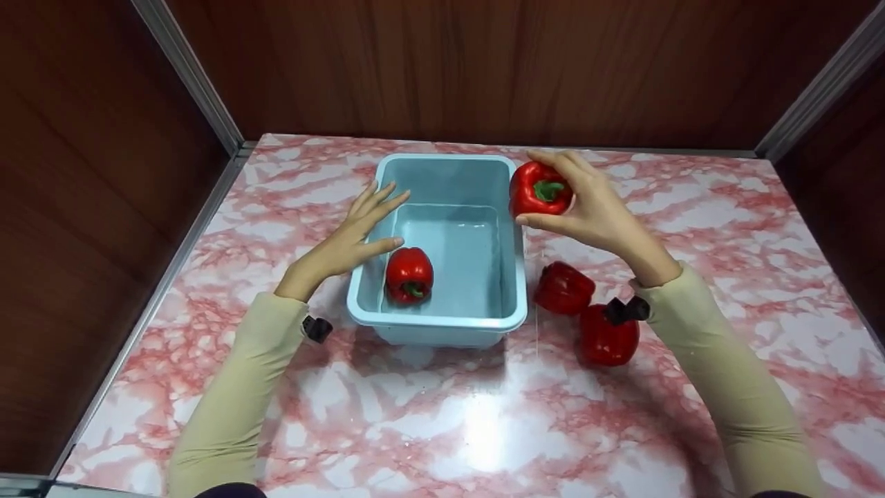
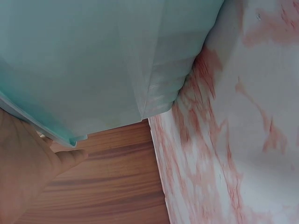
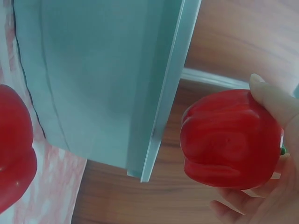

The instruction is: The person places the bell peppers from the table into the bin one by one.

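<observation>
My right hand (image 1: 588, 200) grips a red bell pepper (image 1: 532, 188) between thumb and fingers, at the right rim of a light blue plastic bin (image 1: 442, 322). In the right wrist view the held pepper (image 3: 229, 140) shows beside the bin's wall (image 3: 103, 84), up near rim height. My left hand (image 1: 352, 235) is spread with straight fingers over the bin's left rim and holds nothing. Inside the bin, at its near left, lies another red bell pepper (image 1: 409, 275) with its green stem toward me.
Two more red peppers, one (image 1: 564, 288) beside the bin and one (image 1: 608, 335) nearer me, lie on the pink-and-white marbled table (image 1: 415, 429) under my right forearm. Brown wood panels (image 1: 484, 69) close off the back and sides.
</observation>
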`<move>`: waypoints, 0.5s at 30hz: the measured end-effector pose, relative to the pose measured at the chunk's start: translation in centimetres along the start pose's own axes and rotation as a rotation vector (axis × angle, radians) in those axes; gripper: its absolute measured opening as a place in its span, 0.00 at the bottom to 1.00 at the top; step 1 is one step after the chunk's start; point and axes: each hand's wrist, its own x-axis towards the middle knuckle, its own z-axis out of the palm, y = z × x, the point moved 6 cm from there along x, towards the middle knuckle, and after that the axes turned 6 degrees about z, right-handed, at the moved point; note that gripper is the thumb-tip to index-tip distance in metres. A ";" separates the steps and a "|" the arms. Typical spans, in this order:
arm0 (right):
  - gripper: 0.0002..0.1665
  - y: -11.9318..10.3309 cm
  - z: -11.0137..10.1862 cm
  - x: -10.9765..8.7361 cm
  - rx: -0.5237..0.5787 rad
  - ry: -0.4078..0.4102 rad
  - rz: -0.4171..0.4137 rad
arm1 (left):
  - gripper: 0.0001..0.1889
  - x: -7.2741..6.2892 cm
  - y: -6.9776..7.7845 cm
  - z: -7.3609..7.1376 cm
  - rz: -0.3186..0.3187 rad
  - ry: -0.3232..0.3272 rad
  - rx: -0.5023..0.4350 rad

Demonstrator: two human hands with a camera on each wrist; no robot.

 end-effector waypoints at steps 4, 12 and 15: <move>0.47 -0.2 0.1 0.1 -0.001 0.001 -0.020 | 0.36 0.0 0.1 0.0 0.000 0.001 -0.015; 0.46 -0.8 0.2 0.3 0.005 -0.006 -0.029 | 0.35 -0.2 0.1 0.0 -0.005 0.004 -0.006; 0.46 -1.1 0.2 0.4 0.005 -0.007 -0.030 | 0.35 -0.2 0.1 0.0 -0.007 0.004 -0.004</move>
